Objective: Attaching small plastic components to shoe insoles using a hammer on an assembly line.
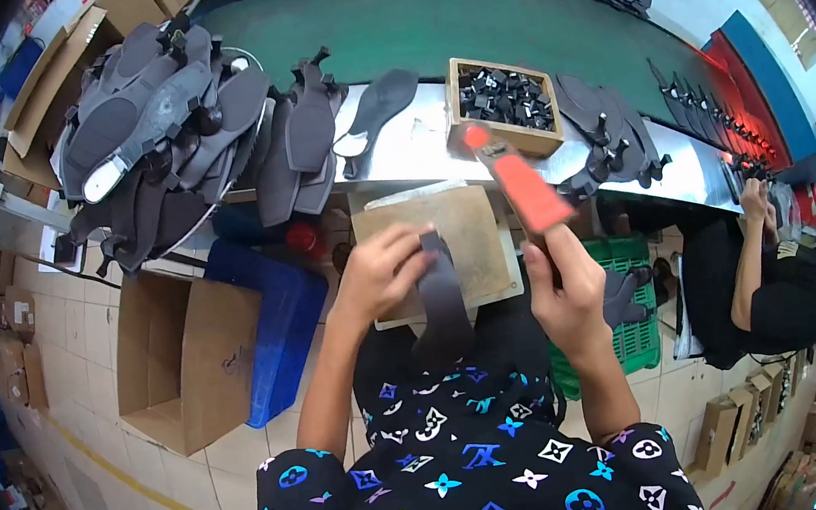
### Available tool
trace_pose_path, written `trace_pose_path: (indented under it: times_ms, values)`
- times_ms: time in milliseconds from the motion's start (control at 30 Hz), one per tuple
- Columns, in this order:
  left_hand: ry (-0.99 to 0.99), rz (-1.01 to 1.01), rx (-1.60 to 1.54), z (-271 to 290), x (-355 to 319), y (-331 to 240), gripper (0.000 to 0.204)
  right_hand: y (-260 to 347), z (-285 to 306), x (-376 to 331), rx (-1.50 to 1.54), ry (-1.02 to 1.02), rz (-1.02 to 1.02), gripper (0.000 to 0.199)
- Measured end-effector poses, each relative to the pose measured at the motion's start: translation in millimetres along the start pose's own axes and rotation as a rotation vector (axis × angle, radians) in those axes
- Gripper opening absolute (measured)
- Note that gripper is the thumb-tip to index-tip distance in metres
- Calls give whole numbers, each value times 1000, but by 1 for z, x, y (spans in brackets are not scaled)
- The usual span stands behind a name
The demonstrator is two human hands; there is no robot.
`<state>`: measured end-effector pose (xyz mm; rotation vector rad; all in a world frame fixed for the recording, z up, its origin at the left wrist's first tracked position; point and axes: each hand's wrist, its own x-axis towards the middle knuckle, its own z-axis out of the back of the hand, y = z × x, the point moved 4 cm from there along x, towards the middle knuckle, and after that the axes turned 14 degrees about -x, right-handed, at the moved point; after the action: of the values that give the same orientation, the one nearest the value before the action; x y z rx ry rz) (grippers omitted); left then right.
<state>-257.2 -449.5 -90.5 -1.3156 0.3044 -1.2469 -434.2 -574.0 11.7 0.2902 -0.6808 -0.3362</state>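
Shoe sole [444, 301] (just one, its near end blurring into dark clothing [509, 344]) overhangs the near edge of the tan board [483, 246], gripped by the left hand [390, 269]; the right hand [573, 287], apart, clamps one red hammer [526, 189]. Beyond the board, one wooden box [534, 142] holds uncountable black clips [506, 100].

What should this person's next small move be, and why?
Probably lower the red hammer-like tool toward the long dark-grey sole: the right hand holds the tool raised, while the left hand holds the sole's far end over the tan square board.
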Motion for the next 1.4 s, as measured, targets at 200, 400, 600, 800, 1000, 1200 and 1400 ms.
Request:
trace_pose_path:
  times_ms: [200,400,600,800,1000,1200,1400]
  values:
    - [68,390,-604,-11,-35,-91,24,-20,-57,-17,-256,302,177,48]
    - [181,606,-886,-19,-45,-100,25,1,-38,-5,23,366,276,30]
    - [498,573,-1170,-36,-47,-114,28,16,6,0,805,738,408,29]
    - [780,408,-1255,-45,-38,-126,27,34,26,6,858,874,657,26]
    - [864,309,-1338,-48,-31,-130,26,47,38,11,756,798,772,26]
    - [726,237,-1209,-39,-36,-137,25,53,40,10,755,705,762,32]
    - [637,196,-1177,-31,-43,-139,31,58,36,12,752,745,769,32]
